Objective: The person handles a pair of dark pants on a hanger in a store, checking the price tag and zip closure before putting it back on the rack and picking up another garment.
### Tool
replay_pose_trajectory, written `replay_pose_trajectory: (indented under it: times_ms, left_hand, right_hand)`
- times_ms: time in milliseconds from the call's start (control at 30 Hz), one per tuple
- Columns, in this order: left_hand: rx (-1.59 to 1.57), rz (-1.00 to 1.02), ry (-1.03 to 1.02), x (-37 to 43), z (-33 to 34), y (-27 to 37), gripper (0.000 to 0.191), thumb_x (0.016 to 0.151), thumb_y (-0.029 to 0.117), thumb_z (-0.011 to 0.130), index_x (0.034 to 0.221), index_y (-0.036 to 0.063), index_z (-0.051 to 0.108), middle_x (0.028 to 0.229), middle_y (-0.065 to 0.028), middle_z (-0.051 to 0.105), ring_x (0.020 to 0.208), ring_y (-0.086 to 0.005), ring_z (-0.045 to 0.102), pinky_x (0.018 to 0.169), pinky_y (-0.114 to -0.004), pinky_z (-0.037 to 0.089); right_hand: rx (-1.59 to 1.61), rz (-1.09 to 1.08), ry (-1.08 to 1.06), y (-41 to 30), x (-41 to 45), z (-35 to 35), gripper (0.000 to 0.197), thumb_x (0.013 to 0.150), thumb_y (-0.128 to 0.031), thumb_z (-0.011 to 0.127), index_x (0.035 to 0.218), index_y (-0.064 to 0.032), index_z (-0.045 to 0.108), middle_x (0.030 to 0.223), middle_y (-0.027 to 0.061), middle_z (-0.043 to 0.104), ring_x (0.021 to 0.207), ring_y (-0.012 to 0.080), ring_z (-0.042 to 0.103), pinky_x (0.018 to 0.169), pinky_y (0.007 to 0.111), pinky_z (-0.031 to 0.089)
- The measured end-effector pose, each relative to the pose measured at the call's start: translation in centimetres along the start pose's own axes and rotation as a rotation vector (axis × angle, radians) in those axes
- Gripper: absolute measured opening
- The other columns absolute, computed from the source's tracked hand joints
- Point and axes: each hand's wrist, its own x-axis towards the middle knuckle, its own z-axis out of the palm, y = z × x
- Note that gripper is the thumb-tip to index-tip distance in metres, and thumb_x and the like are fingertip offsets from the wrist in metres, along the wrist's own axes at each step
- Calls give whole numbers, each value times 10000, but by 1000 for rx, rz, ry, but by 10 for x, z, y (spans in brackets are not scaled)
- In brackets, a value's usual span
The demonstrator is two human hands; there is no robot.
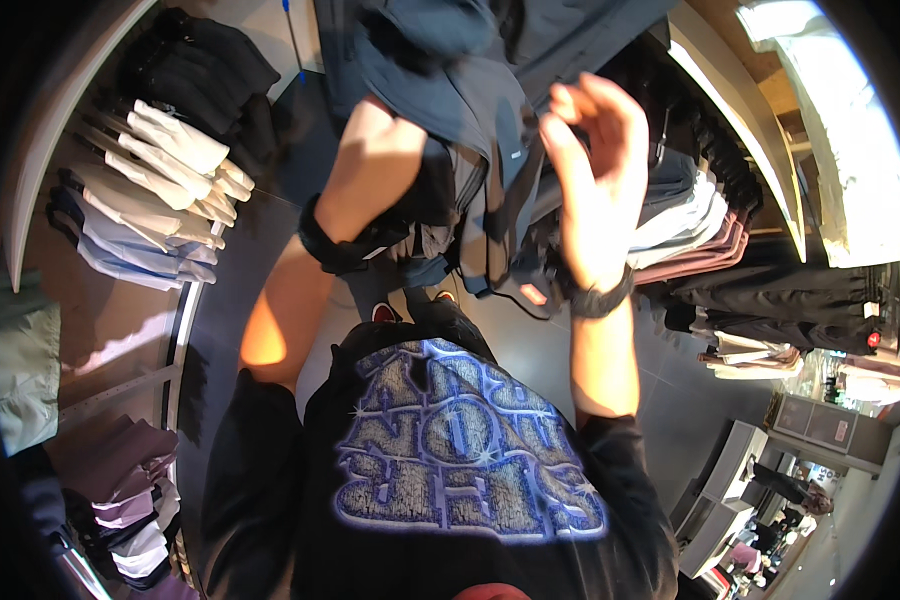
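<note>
My left hand [390, 127] reaches up under a bundle of dark blue-grey garments [450, 97]. Cloth covers its fingers, so its grip is hidden; the bundle lies over the hand and wrist. My right hand [607, 142] is raised just right of the bundle. Its fingers are curled and apart from the thumb, with nothing visible between them. Below the bundle, between my forearms, hang more garments in black, grey and brown [487, 225]. An orange-red tag [532, 294] shows on the lowest dark piece.
On the left, a rail carries cream shirts [176, 150], pale blue ones [135, 251] and black ones [202, 67]. White and maroon garments [690, 247] hang close on the right, with black trousers [787, 300] beyond. Grey tiled floor [532, 345] lies below.
</note>
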Motion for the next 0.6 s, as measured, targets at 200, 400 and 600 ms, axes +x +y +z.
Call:
replay_pose_trajectory:
  times_ms: [200, 400, 600]
  left_hand:
    - [-463, -628, -28, 39, -49, -3, 236, 896, -23, 490, 1089, 20, 617, 787, -114, 555, 707, -224, 520, 625, -307, 432]
    - [-302, -627, -121, 71, -98, 30, 255, 962, 89, 396, 1115, 44, 595, 930, -133, 563, 609, -219, 548, 419, -336, 400]
    - [-1197, -1224, 212, 115, -131, 40, 316, 1045, 206, 424, 1041, -7, 657, 817, -49, 662, 596, -165, 625, 481, -293, 492]
  right_hand:
    - [-227, -23, -505, 43, -132, -14, 256, 870, 16, 635, 1121, -10, 589, 1059, 162, 616, 902, 234, 637, 782, 321, 523]
    - [-464, 126, -338, 111, -136, -10, 322, 934, 77, 447, 1225, 18, 569, 1171, 218, 626, 1096, 363, 623, 971, 355, 480]
    - [182, 574, -380, 167, -117, -12, 599, 980, 44, 469, 1534, -108, 299, 1370, 65, 564, 1129, 149, 581, 938, 274, 467]
